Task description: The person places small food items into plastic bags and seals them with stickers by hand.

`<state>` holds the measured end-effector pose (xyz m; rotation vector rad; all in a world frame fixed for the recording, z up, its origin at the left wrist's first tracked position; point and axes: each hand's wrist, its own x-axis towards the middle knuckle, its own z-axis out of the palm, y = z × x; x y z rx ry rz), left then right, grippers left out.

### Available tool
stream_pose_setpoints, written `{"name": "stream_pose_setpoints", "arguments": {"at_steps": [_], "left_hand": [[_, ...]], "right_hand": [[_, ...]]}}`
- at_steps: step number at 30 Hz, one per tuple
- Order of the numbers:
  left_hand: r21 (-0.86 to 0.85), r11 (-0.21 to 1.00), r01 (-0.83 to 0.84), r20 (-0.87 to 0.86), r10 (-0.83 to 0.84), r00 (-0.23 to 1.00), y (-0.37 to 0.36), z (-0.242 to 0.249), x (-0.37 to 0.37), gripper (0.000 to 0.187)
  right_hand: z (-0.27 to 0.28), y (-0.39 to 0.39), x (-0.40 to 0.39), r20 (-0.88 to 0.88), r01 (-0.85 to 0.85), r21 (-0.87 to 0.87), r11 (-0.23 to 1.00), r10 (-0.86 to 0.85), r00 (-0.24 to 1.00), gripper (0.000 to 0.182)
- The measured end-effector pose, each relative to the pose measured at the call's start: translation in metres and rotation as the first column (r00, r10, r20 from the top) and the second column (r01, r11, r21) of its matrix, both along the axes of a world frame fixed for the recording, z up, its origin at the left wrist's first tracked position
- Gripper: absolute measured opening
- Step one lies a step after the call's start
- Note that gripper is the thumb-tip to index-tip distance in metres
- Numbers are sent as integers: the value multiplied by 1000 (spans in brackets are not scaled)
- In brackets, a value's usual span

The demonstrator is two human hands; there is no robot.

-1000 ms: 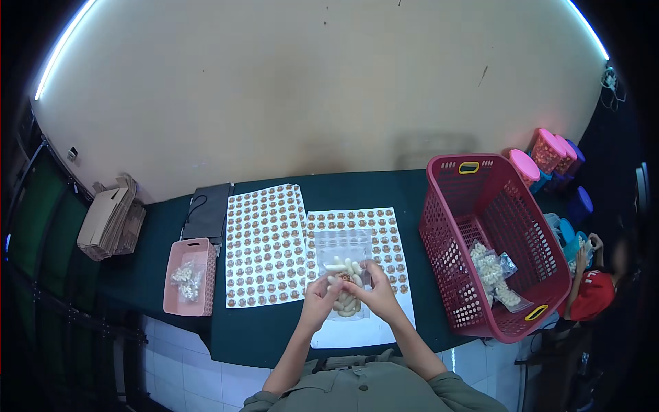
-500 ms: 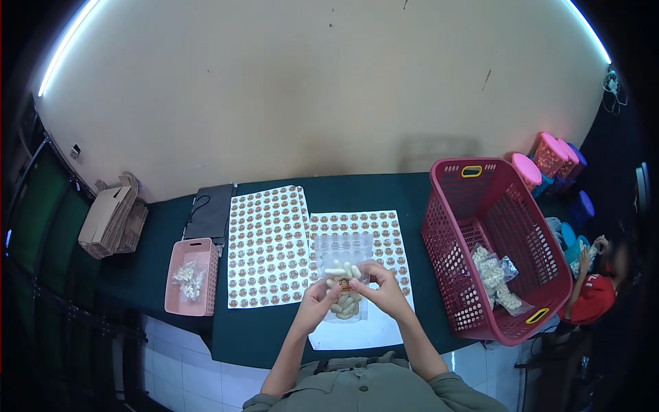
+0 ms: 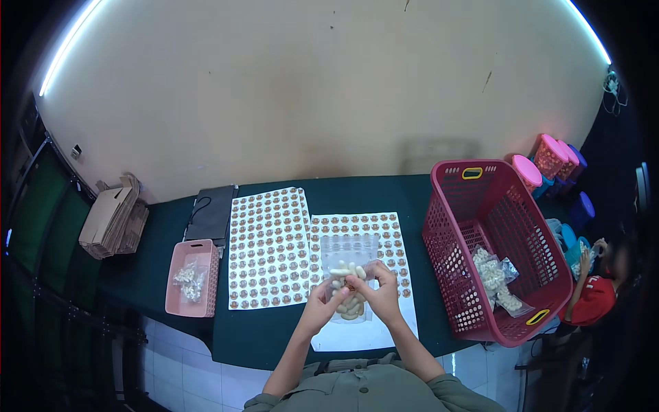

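At the far left, folded cardboard (image 3: 113, 218) stood against the wall (image 3: 309, 89) on the dark green table (image 3: 412, 196). Next came a black bag (image 3: 211, 213), lying flat near the back edge, and in front of it a pink bin (image 3: 180, 303) with clear packets (image 3: 189, 276) of white pieces inside. To the right of the bin lay the left sheet (image 3: 269, 247), covered in rows of round brown labels. The right sheet (image 3: 350, 338) sat just beside it, labelled across its upper part and plain white toward the person.

Over the right sheet was a clear pouch (image 3: 349, 245), partly filled with pale oblong pieces (image 3: 351, 310). The left hand (image 3: 320, 304) grasped its left side, and the right hand (image 3: 379, 294) grasped its right side. Both thumbs pressed on the front, close together, with a small brown label (image 3: 351, 287) partly showing between them. Whether the pouch touched the sheet could not be told.

Farther right, well apart from the hands, stood a crate (image 3: 446, 257) with bagged pieces (image 3: 491, 276) at its bottom. Beyond it were pink-lidded jars (image 3: 550, 155) and, at the far right, a co-worker in a red shirt (image 3: 592, 300).
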<state>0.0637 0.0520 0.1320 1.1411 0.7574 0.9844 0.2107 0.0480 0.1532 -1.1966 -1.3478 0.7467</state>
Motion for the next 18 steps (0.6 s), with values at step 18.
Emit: {"name": "stream_pose_setpoints", "arguments": {"at_steps": [18], "left_hand": [[1, 994, -108, -70, 108, 992, -3, -1, 3, 26]], "right_hand": [[-10, -3, -3, -274, -100, -129, 986, 62, 960, 18]]}}
